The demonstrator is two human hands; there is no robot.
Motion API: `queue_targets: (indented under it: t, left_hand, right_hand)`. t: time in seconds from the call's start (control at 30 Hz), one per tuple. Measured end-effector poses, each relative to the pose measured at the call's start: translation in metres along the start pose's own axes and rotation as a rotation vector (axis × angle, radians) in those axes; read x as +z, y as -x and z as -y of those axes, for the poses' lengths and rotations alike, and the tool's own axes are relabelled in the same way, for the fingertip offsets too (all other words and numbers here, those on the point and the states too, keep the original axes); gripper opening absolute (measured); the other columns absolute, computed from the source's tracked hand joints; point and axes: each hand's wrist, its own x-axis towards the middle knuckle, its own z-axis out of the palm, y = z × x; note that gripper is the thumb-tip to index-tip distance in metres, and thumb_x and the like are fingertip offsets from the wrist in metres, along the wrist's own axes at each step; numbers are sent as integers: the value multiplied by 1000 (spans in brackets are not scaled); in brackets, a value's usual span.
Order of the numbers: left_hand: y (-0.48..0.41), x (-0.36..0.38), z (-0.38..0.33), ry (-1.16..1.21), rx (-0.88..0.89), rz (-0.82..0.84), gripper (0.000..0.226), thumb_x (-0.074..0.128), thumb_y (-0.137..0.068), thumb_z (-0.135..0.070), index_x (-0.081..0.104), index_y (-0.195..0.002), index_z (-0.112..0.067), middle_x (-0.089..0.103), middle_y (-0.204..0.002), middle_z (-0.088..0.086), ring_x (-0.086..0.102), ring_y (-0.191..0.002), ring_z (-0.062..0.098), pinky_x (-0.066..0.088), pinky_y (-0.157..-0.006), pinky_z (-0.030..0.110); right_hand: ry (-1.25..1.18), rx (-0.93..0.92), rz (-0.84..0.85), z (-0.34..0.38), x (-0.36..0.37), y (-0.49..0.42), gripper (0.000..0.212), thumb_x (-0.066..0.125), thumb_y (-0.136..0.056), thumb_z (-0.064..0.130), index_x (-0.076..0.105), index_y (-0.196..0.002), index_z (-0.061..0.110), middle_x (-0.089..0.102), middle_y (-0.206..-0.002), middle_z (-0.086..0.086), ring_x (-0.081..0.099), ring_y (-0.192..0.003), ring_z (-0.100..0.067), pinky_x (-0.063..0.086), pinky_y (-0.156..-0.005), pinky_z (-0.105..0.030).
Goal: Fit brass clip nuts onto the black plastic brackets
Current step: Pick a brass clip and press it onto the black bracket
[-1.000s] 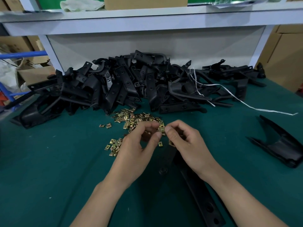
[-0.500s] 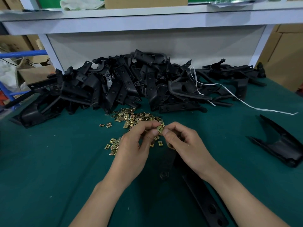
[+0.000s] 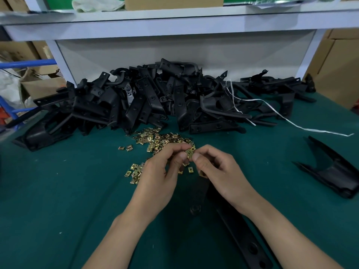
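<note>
My left hand [image 3: 161,171] and my right hand [image 3: 217,169] meet above the green table, and their fingertips pinch one brass clip nut [image 3: 190,152] between them. Loose brass clip nuts [image 3: 157,139] lie in a heap just beyond my hands, with a smaller cluster [image 3: 134,172] to the left of my left hand. A long black plastic bracket [image 3: 233,230] lies on the table under my right wrist and runs toward the near edge. A brass nut [image 3: 203,174] shows at its far end, below my right hand.
A big pile of black brackets [image 3: 155,101] fills the back of the green table [image 3: 58,200] below a white shelf [image 3: 174,20]. One black part [image 3: 334,167] lies at the right. A white strap [image 3: 291,121] trails over the pile. Cardboard boxes [image 3: 338,65] stand at both sides.
Both hands have lifted slightly away from me while still pinching the same nut. Nothing else has moved.
</note>
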Motion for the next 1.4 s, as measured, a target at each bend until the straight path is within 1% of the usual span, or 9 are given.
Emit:
queue_targets:
  t: [0.27,0.5,0.7,0.87,1.0,1.13,1.23,1.33,1.4]
  left_hand:
    - [0,0,-3,15,4,-1,16,53,-102,-32,63,-112,-39,69,-89,-23,67,-86,3,45,-72,6]
    - [0,0,-3,7,6,-4,15,53,-102,-33,63,-111,-40,68,-88,-24,66,-86,0,45,-72,5]
    - [0,-1,-5,-41,29,-16,14,50,-103,-42,62,-98,-39,68,-85,-23,65,-82,0,42,-68,3]
    - [0,-1,-5,-69,38,-28,13,49,-102,-46,60,-97,-42,66,-83,-22,64,-79,1,41,-65,4]
    - [0,-2,-5,-76,35,-32,12,49,-102,-47,59,-95,-46,66,-81,-19,64,-78,5,41,-65,6]
    - [1,-1,-6,-60,-3,-25,22,45,-102,-52,58,-90,-39,68,-82,-14,65,-79,7,43,-65,7]
    - [1,1,-8,21,-42,-6,25,46,-102,-48,59,-88,-32,68,-81,-9,64,-77,8,43,-66,9]
    - [1,1,-10,102,-70,7,28,48,-103,-42,61,-86,-25,69,-80,-3,63,-75,12,48,-67,17]
    - [1,1,-12,137,-86,12,28,49,-103,-40,62,-86,-22,69,-79,-2,63,-75,13,49,-67,20]
  right_hand:
    - [-1,13,-6,1,1,0,18,57,-102,30,71,-91,27,62,-71,24,56,-70,7,42,-67,-6]
    - [2,20,-1,0,1,0,19,57,-103,30,71,-91,29,62,-72,24,55,-70,7,42,-68,-6]
    - [9,42,-4,0,1,-1,24,53,-102,39,71,-90,29,60,-71,20,53,-69,4,41,-68,-9]
    - [17,67,-9,-1,-1,-1,25,52,-102,42,69,-94,26,58,-72,14,52,-69,0,41,-68,-10]
    - [16,59,-4,0,0,0,24,52,-102,42,69,-92,30,58,-72,15,52,-69,1,40,-67,-10]
    - [12,54,-1,1,0,0,23,52,-101,44,69,-90,33,60,-71,17,52,-69,2,41,-67,-10]
    - [3,44,7,2,1,0,22,53,-102,40,70,-89,35,63,-73,22,55,-70,5,42,-68,-8]
    - [7,48,10,1,1,0,22,53,-103,37,71,-91,30,64,-75,23,58,-72,5,42,-69,-8]
    - [16,48,8,0,0,0,23,54,-103,36,71,-92,27,64,-75,22,57,-72,4,43,-69,-9]
